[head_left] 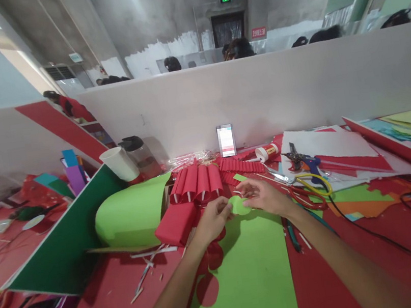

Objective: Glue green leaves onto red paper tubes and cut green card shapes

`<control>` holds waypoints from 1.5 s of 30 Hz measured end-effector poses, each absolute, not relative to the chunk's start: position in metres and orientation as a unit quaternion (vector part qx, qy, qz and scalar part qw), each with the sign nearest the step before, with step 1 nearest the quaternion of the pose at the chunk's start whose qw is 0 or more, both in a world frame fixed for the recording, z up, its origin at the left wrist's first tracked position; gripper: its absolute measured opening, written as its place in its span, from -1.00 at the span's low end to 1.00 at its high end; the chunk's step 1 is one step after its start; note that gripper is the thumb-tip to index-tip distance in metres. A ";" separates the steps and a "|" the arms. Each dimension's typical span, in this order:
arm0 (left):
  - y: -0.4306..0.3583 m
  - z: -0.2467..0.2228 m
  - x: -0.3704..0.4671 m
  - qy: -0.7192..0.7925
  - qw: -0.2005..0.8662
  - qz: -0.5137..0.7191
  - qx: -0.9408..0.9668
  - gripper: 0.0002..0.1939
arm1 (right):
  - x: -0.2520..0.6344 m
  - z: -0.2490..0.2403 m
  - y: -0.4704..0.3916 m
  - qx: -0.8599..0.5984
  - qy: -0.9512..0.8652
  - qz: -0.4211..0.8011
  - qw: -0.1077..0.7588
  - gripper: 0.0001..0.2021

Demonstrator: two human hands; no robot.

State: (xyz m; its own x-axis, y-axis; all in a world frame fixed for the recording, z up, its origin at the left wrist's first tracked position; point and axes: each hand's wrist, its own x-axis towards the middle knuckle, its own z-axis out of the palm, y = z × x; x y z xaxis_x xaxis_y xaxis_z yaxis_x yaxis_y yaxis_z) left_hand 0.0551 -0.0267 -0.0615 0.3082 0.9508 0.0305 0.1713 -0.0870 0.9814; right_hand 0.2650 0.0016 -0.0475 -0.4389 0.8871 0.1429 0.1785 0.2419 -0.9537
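Observation:
A small light-green paper piece point(239, 205) with rounded edges is held between both hands. My left hand point(217, 217) pinches its left side, fingers closed. On its right side, my right hand point(261, 197) grips it between thumb and fingers. Beneath the hands lies a long green sheet point(259, 269), with round cut-outs along its left edge that show the red table. Just left of my left hand sits a red wrapped block point(176, 223), and behind it are red pleated paper pieces point(196, 182).
A rolled green sheet point(133, 213) and a dark-green board point(63, 247) stand left. Right are yellow-handled scissors point(313, 182), a blue glue gun point(307, 163), a black cable and stacked paper point(332, 148). A phone point(226, 140) leans on the white partition point(183, 111); people's heads show beyond.

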 end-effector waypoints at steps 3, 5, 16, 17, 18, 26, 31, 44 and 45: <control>-0.028 -0.060 0.055 0.442 0.510 0.371 0.638 -0.61 | 0.264 -0.047 0.002 -0.389 -0.687 0.489 0.370 -0.61; -0.029 -0.057 0.055 0.443 0.502 0.368 0.645 -0.64 | 0.264 -0.048 0.001 -0.393 -0.685 0.497 0.360 -0.62; -0.034 -0.045 0.054 0.424 0.509 0.346 0.665 -0.69 | 0.260 -0.048 -0.003 -0.420 -0.697 0.471 0.340 -0.66; -0.034 -0.045 0.055 0.421 0.511 0.348 0.664 -0.68 | 0.258 -0.048 -0.003 -0.421 -0.700 0.462 0.345 -0.67; -0.035 -0.045 0.055 0.421 0.510 0.352 0.662 -0.65 | 0.258 -0.048 -0.002 -0.423 -0.703 0.453 0.349 -0.68; -0.031 -0.050 0.054 0.436 0.490 0.386 0.649 -0.74 | 0.260 -0.053 0.000 -0.411 -0.697 0.489 0.325 -0.71; -0.028 -0.055 0.051 0.455 0.452 0.423 0.641 -0.89 | 0.264 -0.058 0.002 -0.418 -0.676 0.524 0.305 -0.70; -0.027 -0.059 0.048 0.447 0.301 0.419 0.731 -0.76 | 0.263 -0.054 0.001 -0.391 -0.626 0.600 0.310 -0.63; -0.027 -0.061 0.049 0.451 0.299 0.413 0.732 -0.75 | 0.263 -0.054 0.002 -0.388 -0.626 0.602 0.310 -0.61</control>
State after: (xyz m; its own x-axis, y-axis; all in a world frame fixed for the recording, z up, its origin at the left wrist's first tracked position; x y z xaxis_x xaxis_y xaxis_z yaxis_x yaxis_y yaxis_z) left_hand 0.0485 -0.0270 -0.0609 0.2514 0.9080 0.3353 0.4136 -0.4139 0.8109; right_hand 0.2630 0.0015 -0.0543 -0.5065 0.8586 -0.0795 0.1131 -0.0253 -0.9933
